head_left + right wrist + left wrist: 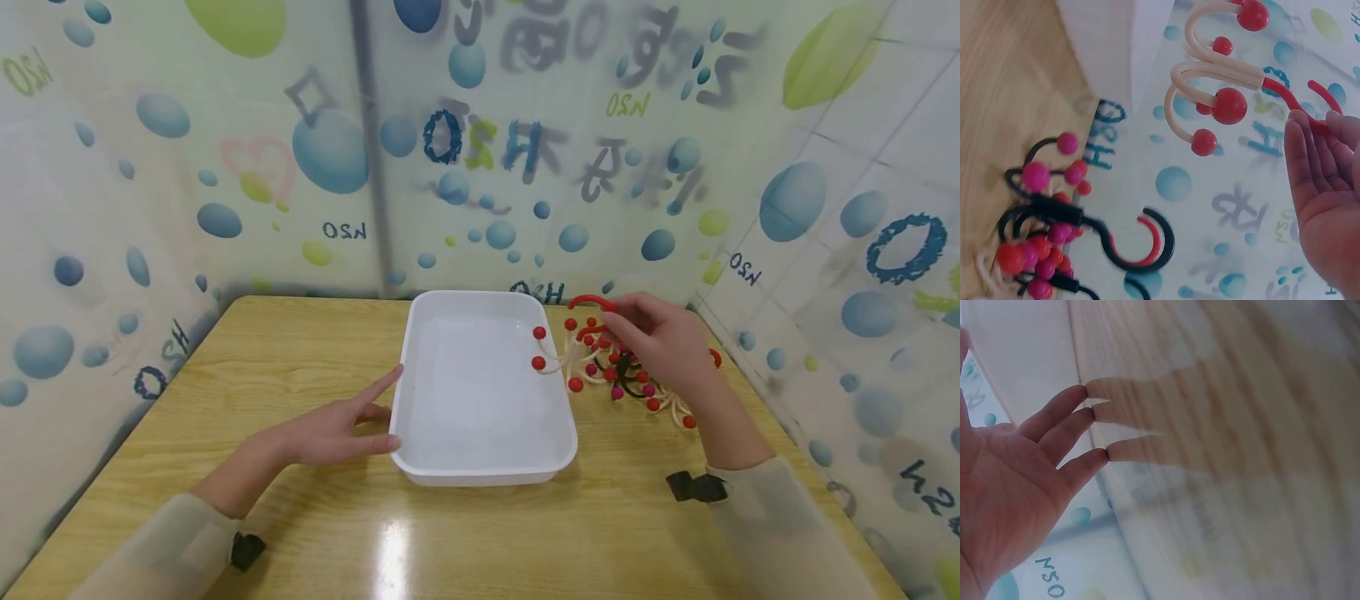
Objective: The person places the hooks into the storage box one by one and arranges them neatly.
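Note:
A white rectangular tray (480,383) stands on the table with nothing in it. At its left side, my left hand (322,432) has its fingers spread, with thumb and index fingertip at the rim. My right hand (663,342) is beyond the tray's right edge, pinching the red hook end of a multi-prong hanging hook (1232,72). That hook has cream curved prongs tipped with red balls, some overlapping the tray's right rim in the head view. Beneath the right hand lies a pile of similar hooks, including a black hook (1057,209) with pink balls.
The wooden table (300,350) meets a patterned curtain (480,167) at the back. White patterned walls (862,275) close in at both sides. A dark band (697,487) sits at the right sleeve, another (246,550) at the left.

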Demonstrator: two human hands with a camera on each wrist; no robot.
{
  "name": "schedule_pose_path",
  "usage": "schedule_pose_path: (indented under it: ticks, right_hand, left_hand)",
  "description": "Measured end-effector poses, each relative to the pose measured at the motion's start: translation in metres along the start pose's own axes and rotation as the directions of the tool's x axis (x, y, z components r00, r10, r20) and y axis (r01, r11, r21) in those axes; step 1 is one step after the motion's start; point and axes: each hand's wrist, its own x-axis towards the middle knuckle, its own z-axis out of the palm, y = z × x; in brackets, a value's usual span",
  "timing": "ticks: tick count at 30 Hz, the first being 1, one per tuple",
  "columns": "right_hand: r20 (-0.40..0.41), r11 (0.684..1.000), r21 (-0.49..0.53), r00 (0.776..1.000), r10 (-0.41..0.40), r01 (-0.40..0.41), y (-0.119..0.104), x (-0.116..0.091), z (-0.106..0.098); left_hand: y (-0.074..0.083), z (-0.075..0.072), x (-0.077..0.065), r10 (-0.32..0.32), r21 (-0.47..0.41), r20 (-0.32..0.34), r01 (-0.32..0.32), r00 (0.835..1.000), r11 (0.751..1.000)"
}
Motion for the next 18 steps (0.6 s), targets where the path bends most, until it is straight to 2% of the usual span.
schedule_pose_path:
  ticks: [10,18]
  right_hand:
    - [0.133,0.992,0.124,0.991,0.015,-0.032,-0.024,0.049,0.045]
    - [0.201,0.983,0.175,0.979,0.026,-0.062,-0.036,0.079,0.082]
  left_hand:
    - [0.000,-0.001,0.000,-0.006,-0.010,0.004,0.006,1.000,1.000]
    - [0.000,-0.001,0.001,-0.034,-0.033,0.011,0.035,0.999,0.999]
